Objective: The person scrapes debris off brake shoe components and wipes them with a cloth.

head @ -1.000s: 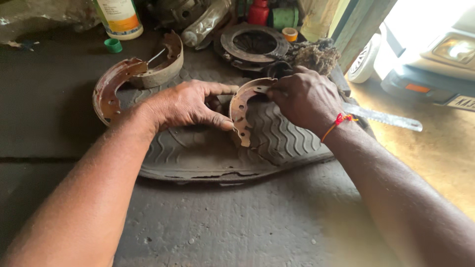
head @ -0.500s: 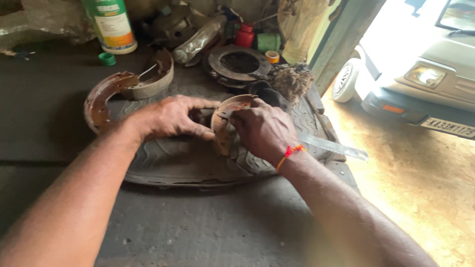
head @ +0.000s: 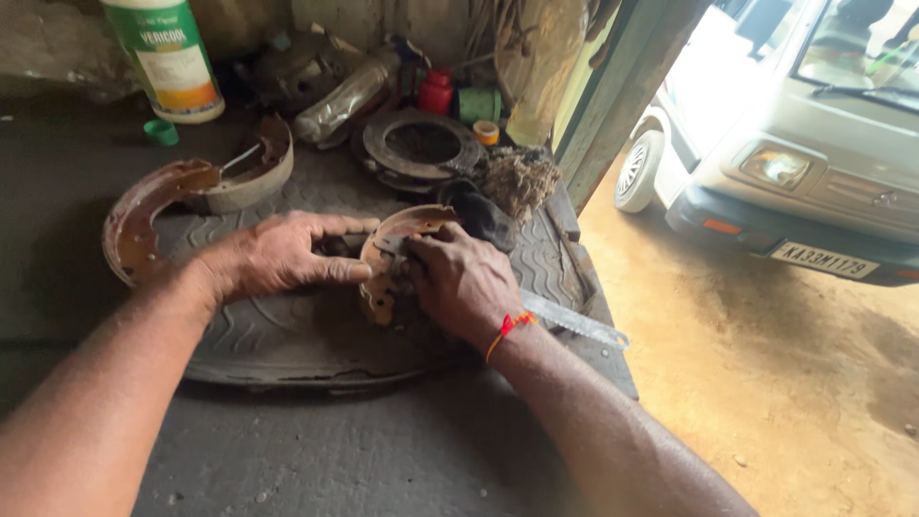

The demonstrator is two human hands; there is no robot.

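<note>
A curved, rusty brake shoe (head: 397, 230) stands on its edge on a piece of old tyre tread (head: 287, 335) lying flat on the bench. My left hand (head: 278, 257) grips its left side, thumb and fingers pressed against the metal. My right hand (head: 461, 278), with an orange thread around the wrist, covers the shoe's right part and presses on its inner face. The lower half of the shoe is hidden behind my right hand.
Two more rusty brake shoes (head: 153, 206) lie joined at the left. A round metal disc (head: 419, 144), a plastic bottle (head: 168, 53), a green cap (head: 161, 132), a red can (head: 436, 91) and a rag (head: 479, 213) crowd the back. A white car (head: 814, 144) stands outside on dirt.
Both hands and the brake shoe have stayed together on the tyre tread; my right hand has slid further over the shoe. The camera has turned, showing more of the car and ground.
</note>
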